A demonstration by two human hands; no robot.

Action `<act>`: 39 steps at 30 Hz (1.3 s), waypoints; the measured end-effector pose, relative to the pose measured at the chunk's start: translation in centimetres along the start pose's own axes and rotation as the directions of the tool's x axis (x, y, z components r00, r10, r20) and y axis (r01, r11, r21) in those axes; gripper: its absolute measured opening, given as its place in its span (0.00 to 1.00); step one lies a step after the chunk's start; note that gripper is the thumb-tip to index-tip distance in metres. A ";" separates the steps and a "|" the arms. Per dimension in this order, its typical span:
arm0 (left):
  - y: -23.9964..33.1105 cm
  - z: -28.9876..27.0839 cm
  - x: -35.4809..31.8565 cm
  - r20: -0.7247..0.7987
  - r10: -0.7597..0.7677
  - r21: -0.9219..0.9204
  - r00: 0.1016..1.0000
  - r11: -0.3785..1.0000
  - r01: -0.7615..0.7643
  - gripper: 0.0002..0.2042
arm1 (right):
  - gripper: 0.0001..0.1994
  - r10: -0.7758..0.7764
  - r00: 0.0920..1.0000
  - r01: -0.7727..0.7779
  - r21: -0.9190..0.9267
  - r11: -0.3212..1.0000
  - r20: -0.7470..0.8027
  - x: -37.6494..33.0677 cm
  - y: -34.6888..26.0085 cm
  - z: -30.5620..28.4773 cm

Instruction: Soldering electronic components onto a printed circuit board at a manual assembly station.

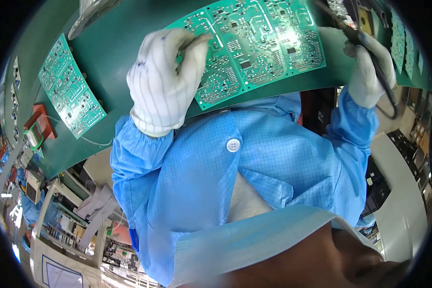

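Note:
My left hand [161, 79], in a white striped glove, hovers over the left part of a large green circuit board panel [259, 43]. Its thumb and forefinger are pinched together; what lies between them is too small to make out. At the far right, my right hand [369, 72], also gloved, grips a soldering iron [351, 34]. The iron's thin tip points up and left, past the panel's right edge, and its black cable [386, 91] hangs down beside the hand. The panel lies flat on the green work surface, covered with solder joints and small chips.
Another green board [72, 86] lies on the left of the green surface [115, 43]. Below it stands a red holder [44, 122] with a spool [33, 137], a thin strand running off rightward. More boards [398, 41] stand at the far right. A shiny object [89, 17] sits at the top left.

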State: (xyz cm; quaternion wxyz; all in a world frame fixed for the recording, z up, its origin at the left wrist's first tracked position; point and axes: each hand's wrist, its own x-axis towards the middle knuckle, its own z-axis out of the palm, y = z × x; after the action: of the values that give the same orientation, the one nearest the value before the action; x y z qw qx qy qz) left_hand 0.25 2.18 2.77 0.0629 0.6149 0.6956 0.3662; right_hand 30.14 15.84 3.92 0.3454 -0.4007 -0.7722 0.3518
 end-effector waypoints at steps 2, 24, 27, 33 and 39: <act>-0.4 -0.1 -0.7 0.031 -0.075 -0.021 0.997 0.997 0.075 0.07 | 0.12 -0.286 0.826 0.235 -0.165 0.958 -0.486 -1.0 1.9 1.6; -2.6 1.3 -2.2 -0.106 0.141 0.117 0.984 0.985 -0.128 0.09 | 0.10 -0.215 0.976 0.202 -0.238 0.950 -0.031 -1.8 -2.0 4.8; -2.7 1.4 -2.2 -0.112 0.125 0.111 0.986 0.987 -0.113 0.09 | 0.10 -0.225 0.974 0.218 -0.212 0.953 -0.011 -1.7 -2.1 4.8; -3.3 1.8 -2.2 -0.171 0.200 0.139 0.965 0.974 -0.178 0.08 | 0.09 -0.011 0.999 0.018 0.262 0.965 -0.030 1.1 -3.7 4.5; -3.0 1.7 -1.7 -0.163 0.207 0.151 0.965 0.971 -0.183 0.08 | 0.15 -0.109 0.882 0.029 0.177 0.984 0.459 5.0 -2.8 4.3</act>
State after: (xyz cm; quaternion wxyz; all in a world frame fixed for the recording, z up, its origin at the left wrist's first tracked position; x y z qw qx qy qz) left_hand -0.90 1.49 -0.80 -0.0773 0.6483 0.6574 0.3763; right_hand 23.37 17.80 5.31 0.1938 -0.2466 -0.8146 0.4880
